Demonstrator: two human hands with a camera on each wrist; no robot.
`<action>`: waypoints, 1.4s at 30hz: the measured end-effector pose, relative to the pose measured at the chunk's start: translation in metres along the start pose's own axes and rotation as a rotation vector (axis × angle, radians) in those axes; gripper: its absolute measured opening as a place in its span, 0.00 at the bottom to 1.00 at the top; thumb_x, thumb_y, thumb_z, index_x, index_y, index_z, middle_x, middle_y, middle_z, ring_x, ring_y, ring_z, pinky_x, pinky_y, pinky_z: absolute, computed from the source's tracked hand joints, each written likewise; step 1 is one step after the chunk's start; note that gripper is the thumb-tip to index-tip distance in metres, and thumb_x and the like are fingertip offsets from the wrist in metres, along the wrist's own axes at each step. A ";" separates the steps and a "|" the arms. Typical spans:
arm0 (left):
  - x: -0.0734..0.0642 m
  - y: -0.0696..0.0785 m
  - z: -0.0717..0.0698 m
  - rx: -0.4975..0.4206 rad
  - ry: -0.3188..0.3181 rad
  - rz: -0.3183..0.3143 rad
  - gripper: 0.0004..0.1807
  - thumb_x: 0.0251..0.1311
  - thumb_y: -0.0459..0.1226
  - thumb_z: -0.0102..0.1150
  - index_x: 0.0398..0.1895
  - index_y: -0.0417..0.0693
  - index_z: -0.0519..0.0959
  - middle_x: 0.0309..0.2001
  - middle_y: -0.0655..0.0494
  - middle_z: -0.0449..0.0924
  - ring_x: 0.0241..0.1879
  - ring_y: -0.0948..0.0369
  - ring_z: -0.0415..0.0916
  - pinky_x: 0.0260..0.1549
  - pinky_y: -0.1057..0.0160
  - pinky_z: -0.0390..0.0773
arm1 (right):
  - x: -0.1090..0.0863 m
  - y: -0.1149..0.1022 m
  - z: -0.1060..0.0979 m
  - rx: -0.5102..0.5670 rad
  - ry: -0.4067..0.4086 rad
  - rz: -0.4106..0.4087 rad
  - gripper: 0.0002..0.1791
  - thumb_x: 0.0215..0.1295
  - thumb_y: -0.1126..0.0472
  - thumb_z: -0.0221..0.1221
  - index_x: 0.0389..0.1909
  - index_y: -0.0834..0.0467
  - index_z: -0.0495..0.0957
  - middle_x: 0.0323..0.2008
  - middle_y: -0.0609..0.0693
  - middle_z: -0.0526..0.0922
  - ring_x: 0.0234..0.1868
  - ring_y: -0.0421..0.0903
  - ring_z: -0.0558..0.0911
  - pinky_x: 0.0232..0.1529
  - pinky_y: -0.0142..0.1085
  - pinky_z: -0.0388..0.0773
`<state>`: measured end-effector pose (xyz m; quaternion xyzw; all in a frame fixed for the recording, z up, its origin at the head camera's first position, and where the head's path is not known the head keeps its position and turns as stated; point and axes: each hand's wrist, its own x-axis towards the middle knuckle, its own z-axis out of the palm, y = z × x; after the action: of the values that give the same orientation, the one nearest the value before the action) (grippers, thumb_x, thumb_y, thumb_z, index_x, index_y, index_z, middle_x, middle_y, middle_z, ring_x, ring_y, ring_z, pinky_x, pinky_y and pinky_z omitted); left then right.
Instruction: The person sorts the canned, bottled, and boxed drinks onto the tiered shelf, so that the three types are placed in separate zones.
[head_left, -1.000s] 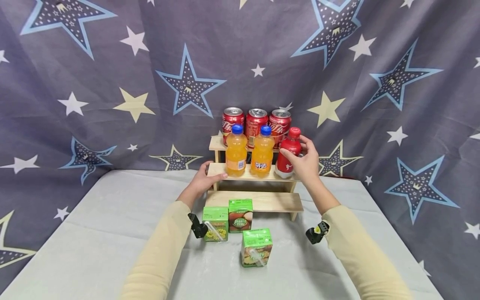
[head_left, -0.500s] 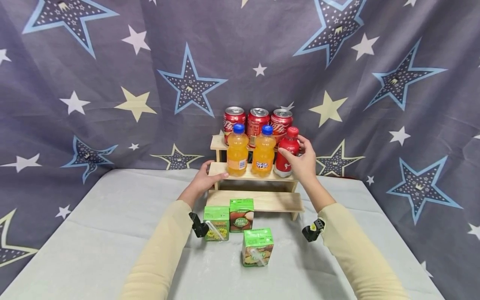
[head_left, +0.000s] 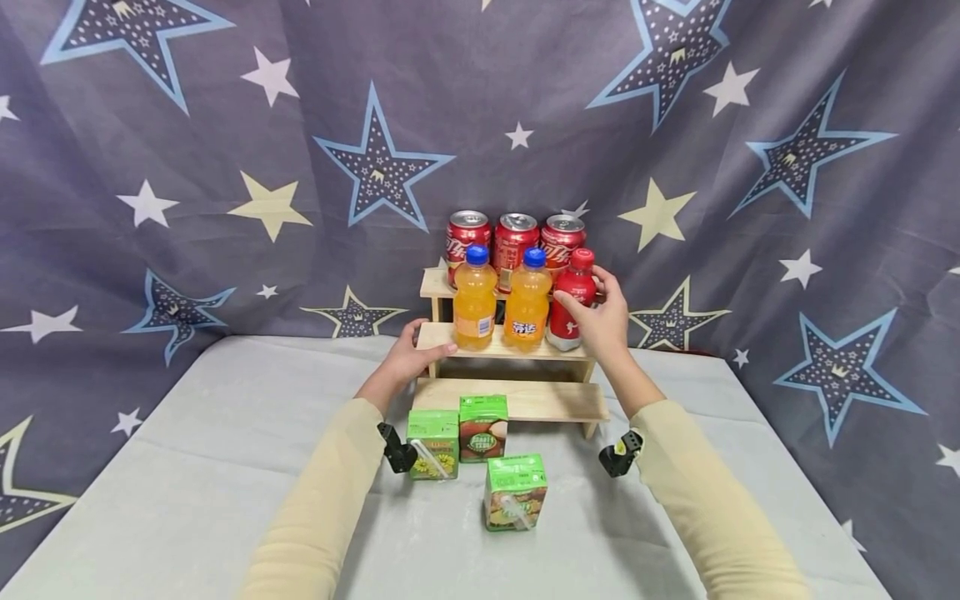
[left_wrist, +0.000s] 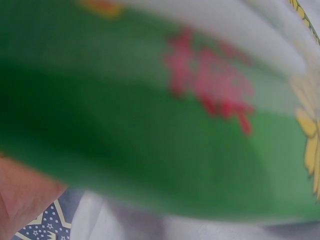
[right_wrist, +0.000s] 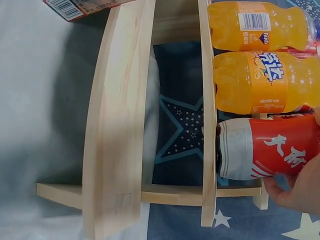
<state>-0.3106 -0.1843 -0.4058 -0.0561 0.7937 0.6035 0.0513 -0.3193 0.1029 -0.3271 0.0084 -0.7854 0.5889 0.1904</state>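
Clock directions are as the head view shows them, taken from the middle of the three-step pale wooden rack [head_left: 540, 402]. The red plastic bottle with a red cap [right_wrist: 267, 148] is at 3 o'clock, at the end of the middle step, leaning slightly; whether its base touches the wood I cannot tell. The right hand [head_left: 606, 321] has its fingers curled round it from the outer side, where the step soon ends. At 9 o'clock the left hand [head_left: 405, 362] grips the step's other end, thumb on top. Grey-white cloth on the bench [head_left: 180, 467] stretches wide toward 8 and 4 o'clock. Two orange-filled bottles with blue caps [head_left: 527, 304] share the step, the nearer one just beside the red bottle. Three red metal cans [head_left: 516, 242] stand behind at 12 o'clock, and three green-topped drink cartons [head_left: 483, 429] around 6 to 7.
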 end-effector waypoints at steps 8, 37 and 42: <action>0.000 0.000 0.000 -0.002 -0.001 -0.006 0.53 0.50 0.46 0.68 0.73 0.54 0.44 0.68 0.41 0.57 0.62 0.47 0.65 0.62 0.50 0.66 | -0.002 -0.001 -0.003 -0.038 -0.043 0.000 0.39 0.54 0.50 0.67 0.66 0.52 0.61 0.58 0.56 0.71 0.54 0.54 0.71 0.57 0.47 0.74; -0.002 0.000 -0.001 0.002 -0.006 -0.011 0.52 0.51 0.47 0.68 0.73 0.55 0.44 0.68 0.41 0.56 0.61 0.47 0.67 0.60 0.49 0.69 | -0.021 0.009 -0.032 -0.044 -0.086 0.035 0.35 0.55 0.54 0.67 0.63 0.56 0.65 0.57 0.61 0.72 0.58 0.58 0.74 0.58 0.49 0.73; -0.003 0.000 -0.001 0.003 -0.006 -0.009 0.52 0.51 0.47 0.67 0.73 0.55 0.44 0.67 0.40 0.57 0.60 0.47 0.67 0.59 0.48 0.69 | -0.028 0.011 -0.037 -0.064 -0.136 0.043 0.36 0.55 0.53 0.66 0.64 0.54 0.64 0.59 0.60 0.71 0.58 0.58 0.73 0.56 0.50 0.74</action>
<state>-0.3078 -0.1849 -0.4053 -0.0579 0.7941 0.6023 0.0566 -0.2847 0.1349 -0.3369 0.0252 -0.8150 0.5654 0.1241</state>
